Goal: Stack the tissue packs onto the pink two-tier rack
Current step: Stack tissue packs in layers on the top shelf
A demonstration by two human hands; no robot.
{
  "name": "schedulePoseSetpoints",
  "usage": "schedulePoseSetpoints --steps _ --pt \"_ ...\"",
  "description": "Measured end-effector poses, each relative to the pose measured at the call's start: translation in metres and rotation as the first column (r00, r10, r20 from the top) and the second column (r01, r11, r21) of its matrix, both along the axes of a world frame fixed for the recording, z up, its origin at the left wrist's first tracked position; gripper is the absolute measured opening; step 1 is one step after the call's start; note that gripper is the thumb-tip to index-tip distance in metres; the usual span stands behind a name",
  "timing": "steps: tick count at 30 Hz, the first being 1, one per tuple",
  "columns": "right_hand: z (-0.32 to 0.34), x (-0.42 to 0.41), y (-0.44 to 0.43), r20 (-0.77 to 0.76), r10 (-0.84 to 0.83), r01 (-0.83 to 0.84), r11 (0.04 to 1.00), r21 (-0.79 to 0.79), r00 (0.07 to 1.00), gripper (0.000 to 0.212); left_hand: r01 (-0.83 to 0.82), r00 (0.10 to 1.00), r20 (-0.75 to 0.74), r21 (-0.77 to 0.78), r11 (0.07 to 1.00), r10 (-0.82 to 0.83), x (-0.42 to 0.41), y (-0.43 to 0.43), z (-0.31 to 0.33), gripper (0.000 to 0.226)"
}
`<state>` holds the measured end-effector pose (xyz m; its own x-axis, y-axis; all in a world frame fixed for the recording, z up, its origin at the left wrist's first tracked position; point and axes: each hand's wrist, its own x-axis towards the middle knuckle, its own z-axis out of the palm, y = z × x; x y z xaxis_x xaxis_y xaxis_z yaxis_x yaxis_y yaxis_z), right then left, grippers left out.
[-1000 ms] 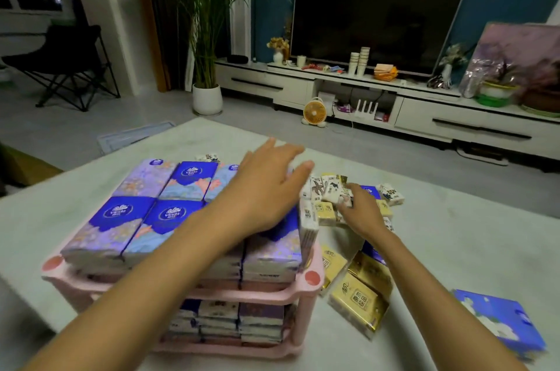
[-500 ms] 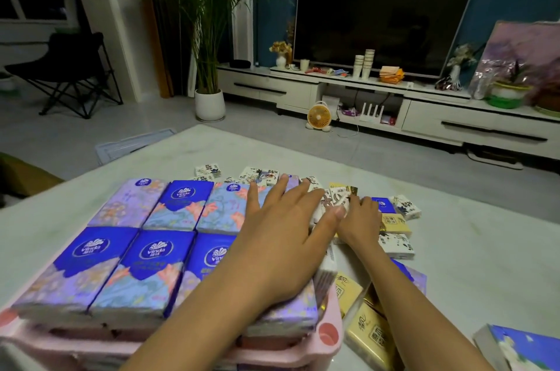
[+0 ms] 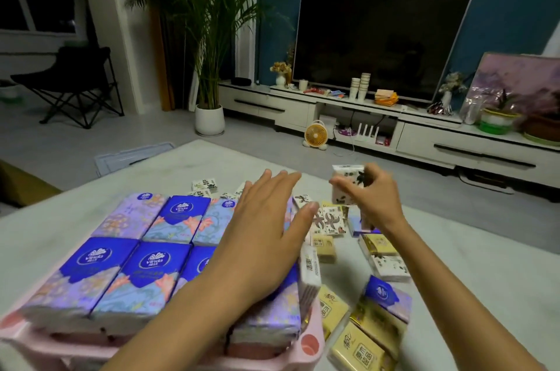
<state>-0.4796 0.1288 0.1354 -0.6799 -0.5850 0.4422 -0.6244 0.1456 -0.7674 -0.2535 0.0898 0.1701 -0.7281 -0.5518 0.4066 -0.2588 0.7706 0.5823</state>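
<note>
— What lies left of the left hand's fingers?
— Blue-and-purple tissue packs (image 3: 151, 261), in rows on the top tier of the pink rack (image 3: 309, 343). The picture's bottom edge cuts off the lower tier, so I cannot tell what it holds.
— And the left hand (image 3: 266, 237) itself?
— Flat on the packs at the rack's right end, fingers (image 3: 272, 188) straight and spread, gripping nothing. It hides the packs beneath it.
— Just right of it?
— An upright white pack (image 3: 309, 273) at the rack's right edge; its print is blurred.
— The right hand (image 3: 369, 201)?
— Raised above the counter (image 3: 485, 249), fingers curled round a small white pack (image 3: 348, 185) with black print, which they partly cover. Below those fingers lie loose packs (image 3: 330, 220), white and gold. The gold packs (image 3: 357, 352) beside the forearm run off the bottom edge.
</note>
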Motion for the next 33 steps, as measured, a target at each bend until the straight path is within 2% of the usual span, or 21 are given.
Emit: schedulePoseSetpoints --steps 2,4,7,11,13,14,16,17,19,22,24,27,29,33 --pt "0.045 0.031 0.012 0.039 0.254 -0.253 0.967 -0.025 0.966 0.032 -0.017 0.991 -0.134 0.077 0.997 0.028 0.003 -0.001 0.014 0.055" --pt "0.077 0.066 0.020 -0.068 0.409 -0.406 0.912 0.056 0.910 0.039 0.021 0.970 -0.240 0.212 0.977 0.031 0.006 -0.006 0.030 0.056" --pt "0.100 0.108 0.017 -0.233 0.537 -0.523 0.843 0.124 0.811 0.040 0.112 0.953 -0.303 0.281 0.953 -0.022 0.021 -0.017 0.046 0.039" --pt "0.107 0.146 -0.009 -0.334 0.627 -0.598 0.777 0.197 0.704 0.040 0.065 0.963 -0.268 0.291 0.955 0.016 0.067 -0.035 0.055 0.031" --pt "0.110 0.163 -0.026 -0.271 0.664 -0.638 0.747 0.187 0.697 0.039 -0.042 0.957 -0.263 0.303 0.952 0.126 0.098 -0.049 0.059 0.020" --pt "0.112 0.170 -0.035 -0.195 0.678 -0.653 0.735 0.182 0.709 0.033 -0.115 0.941 -0.270 0.310 0.944 0.203 0.115 -0.056 0.060 0.012" --pt "0.115 0.185 -0.055 -0.029 0.711 -0.702 0.700 0.131 0.703 0.021 -0.296 0.888 -0.269 0.285 0.912 0.373 0.148 -0.067 0.058 0.009" --pt "0.115 0.193 -0.067 0.020 0.724 -0.722 0.684 0.102 0.689 0.024 -0.386 0.860 -0.251 0.252 0.888 0.445 0.163 -0.071 0.055 0.011" --pt "0.111 0.211 -0.091 0.067 0.732 -0.735 0.675 0.057 0.678 0.037 -0.513 0.813 -0.208 0.186 0.838 0.544 0.184 -0.075 0.048 0.015" --pt "0.101 0.239 -0.119 0.097 0.744 -0.746 0.666 -0.013 0.662 0.029 -0.614 0.759 -0.175 0.126 0.779 0.627 0.200 -0.081 0.039 0.016" --pt "0.096 0.253 -0.135 0.110 0.752 -0.751 0.658 -0.052 0.650 0.016 -0.658 0.736 -0.137 0.086 0.749 0.663 0.206 -0.085 0.034 0.015" --pt "0.085 0.262 -0.159 0.104 0.759 -0.760 0.649 -0.041 0.643 0.007 -0.659 0.741 -0.089 0.095 0.746 0.666 0.210 -0.091 0.022 0.016" --pt "0.076 0.264 -0.173 0.078 0.775 -0.778 0.628 0.016 0.627 0.004 -0.621 0.773 -0.071 0.121 0.775 0.631 0.209 -0.092 0.016 0.016" --pt "0.062 0.264 -0.185 0.081 0.819 -0.810 0.540 0.230 0.569 0.015 -0.547 0.829 -0.046 0.145 0.825 0.557 0.208 -0.097 0.010 0.014"
